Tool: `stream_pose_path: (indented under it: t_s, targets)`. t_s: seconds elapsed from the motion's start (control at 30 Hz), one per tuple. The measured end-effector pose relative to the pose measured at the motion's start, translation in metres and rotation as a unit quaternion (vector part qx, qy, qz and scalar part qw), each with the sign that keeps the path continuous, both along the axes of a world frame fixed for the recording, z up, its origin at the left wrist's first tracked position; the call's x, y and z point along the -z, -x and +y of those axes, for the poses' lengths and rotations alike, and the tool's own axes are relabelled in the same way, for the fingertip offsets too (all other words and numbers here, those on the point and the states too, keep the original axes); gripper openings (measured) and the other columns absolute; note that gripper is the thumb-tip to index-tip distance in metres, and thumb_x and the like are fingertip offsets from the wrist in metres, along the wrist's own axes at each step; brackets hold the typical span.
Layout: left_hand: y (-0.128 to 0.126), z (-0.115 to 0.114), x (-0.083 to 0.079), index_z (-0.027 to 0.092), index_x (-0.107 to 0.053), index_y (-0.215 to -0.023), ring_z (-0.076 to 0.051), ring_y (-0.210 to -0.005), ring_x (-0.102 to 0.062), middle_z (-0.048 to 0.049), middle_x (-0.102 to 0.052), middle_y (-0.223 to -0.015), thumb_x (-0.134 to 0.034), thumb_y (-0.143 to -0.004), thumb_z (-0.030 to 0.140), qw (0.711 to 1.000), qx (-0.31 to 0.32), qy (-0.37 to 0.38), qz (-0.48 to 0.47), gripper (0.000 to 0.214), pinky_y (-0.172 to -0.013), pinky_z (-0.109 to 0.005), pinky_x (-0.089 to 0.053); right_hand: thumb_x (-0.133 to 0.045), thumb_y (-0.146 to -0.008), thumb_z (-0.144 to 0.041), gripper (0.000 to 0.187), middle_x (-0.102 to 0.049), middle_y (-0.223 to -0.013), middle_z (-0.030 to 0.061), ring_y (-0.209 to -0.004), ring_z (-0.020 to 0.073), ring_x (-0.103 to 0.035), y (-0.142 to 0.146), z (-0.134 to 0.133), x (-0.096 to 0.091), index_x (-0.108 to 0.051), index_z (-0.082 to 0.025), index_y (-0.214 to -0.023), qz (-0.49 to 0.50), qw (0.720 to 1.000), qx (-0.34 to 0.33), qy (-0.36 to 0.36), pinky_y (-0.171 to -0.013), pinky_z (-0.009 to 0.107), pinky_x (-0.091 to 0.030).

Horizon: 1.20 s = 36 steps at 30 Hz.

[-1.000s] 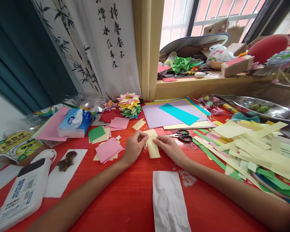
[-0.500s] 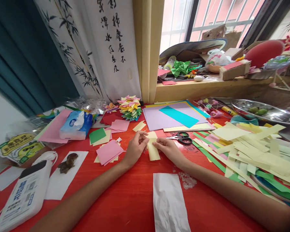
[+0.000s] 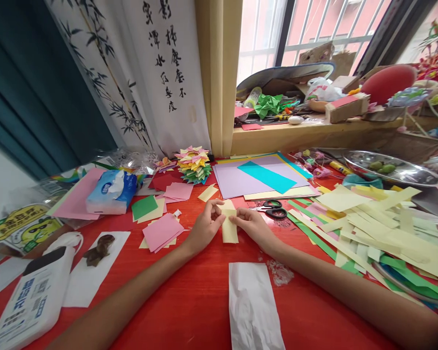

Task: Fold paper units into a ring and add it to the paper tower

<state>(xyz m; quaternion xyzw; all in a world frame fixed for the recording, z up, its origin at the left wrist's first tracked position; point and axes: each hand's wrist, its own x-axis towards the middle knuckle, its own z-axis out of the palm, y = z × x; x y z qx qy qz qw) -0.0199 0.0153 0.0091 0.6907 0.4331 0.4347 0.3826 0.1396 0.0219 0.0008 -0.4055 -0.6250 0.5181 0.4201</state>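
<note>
Since the earlier frame, the pale yellow paper strip [image 3: 230, 233] has been turned slightly straighter between the hands, and the whole view has been shifted a little, so that the table's contents are seen further left. The strip is held just above or on the red table [image 3: 175, 301]; which of the two cannot be told. Its left edge is pinched narrowly by the left hand [image 3: 205, 226], and its right side is pinched by the right hand [image 3: 254, 227], with thumb and forefinger brought close together. Parts of the strip are covered by the fingertips, and whatever is pressed from behind is hidden.

Both forearms are reached forward and angled inward; the left is cut off by the bottom edge, the right by the right edge. The left wrist is bent inward, with the fingers curled over, while the right hand is laid lower and flatter.

Behind the right hand, the black-handled scissors [image 3: 276, 209] are partly blocked from sight, the blade tips being hidden. The crumpled white paper [image 3: 254, 304] nearest the wearer is cropped at the bottom. Many cut pale strips [image 3: 394, 221] are heaped at the right, their lower layers covered. At the left, a brown lump [image 3: 99, 250] on white paper can hardly be made out.
</note>
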Motion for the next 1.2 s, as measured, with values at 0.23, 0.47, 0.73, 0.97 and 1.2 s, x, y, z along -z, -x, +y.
stream_pose_path:
  t_s: [0.23, 0.47, 0.73, 0.97, 1.2]
  targets:
    - [0.000, 0.001, 0.002, 0.021, -0.038, -0.109, -0.010, -0.071, -0.043, 0.0028, -0.040, -0.077, -0.046, -0.084, 0.025, 1.000, 0.021, 0.006, 0.003, 0.027, -0.069, -0.023, -0.036, -0.054, -0.076, -0.040, 0.031, -0.038, -0.057, -0.0045, -0.053, 0.0090, -0.038, 0.001, 0.001, 0.000, -0.039, -0.018, -0.060, 0.014, 1.000, 0.024, 0.008, -0.050, 0.023, -0.032]
    - [0.000, 0.000, 0.004, 0.022, -0.036, -0.115, -0.011, -0.066, -0.040, 0.0024, -0.039, -0.076, -0.035, -0.088, 0.027, 0.998, 0.023, -0.008, 0.065, 0.028, -0.065, -0.023, -0.034, -0.056, -0.075, -0.040, 0.026, -0.049, -0.059, -0.0031, -0.056, 0.0128, -0.052, 0.002, -0.002, -0.004, -0.046, -0.019, -0.064, 0.032, 0.998, -0.006, 0.047, -0.055, 0.026, -0.044]
    - [0.000, -0.004, 0.006, 0.023, -0.040, -0.117, -0.012, -0.068, -0.048, 0.0005, -0.048, -0.079, -0.029, -0.090, 0.025, 0.990, 0.021, -0.050, 0.132, 0.029, -0.064, -0.023, -0.036, -0.052, -0.079, -0.042, 0.028, -0.053, -0.057, -0.0026, -0.053, 0.0126, -0.055, 0.001, -0.006, -0.008, -0.051, -0.018, -0.066, -0.024, 0.997, -0.064, 0.022, -0.053, 0.024, -0.042]
    - [-0.002, -0.005, 0.007, 0.022, -0.036, -0.120, -0.013, -0.067, -0.046, 0.0003, -0.046, -0.077, -0.031, -0.090, 0.030, 0.983, 0.028, -0.055, 0.173, 0.031, -0.063, -0.024, -0.035, -0.047, -0.082, -0.044, 0.030, -0.052, -0.059, -0.0021, -0.051, 0.0141, -0.055, -0.001, -0.004, -0.002, -0.052, -0.019, -0.067, 0.009, 1.000, -0.010, 0.023, -0.050, 0.026, -0.042]
    - [-0.003, -0.007, -0.005, 0.020, -0.039, -0.110, -0.010, -0.057, -0.036, 0.0050, -0.036, -0.064, -0.034, -0.090, 0.028, 0.993, -0.022, -0.032, 0.112, 0.022, -0.058, -0.022, -0.030, -0.048, -0.082, -0.044, 0.031, -0.054, -0.054, -0.0012, -0.047, 0.0155, -0.055, -0.002, -0.005, -0.005, -0.049, -0.019, -0.063, 0.054, 0.997, 0.039, 0.039, -0.049, 0.027, -0.042]
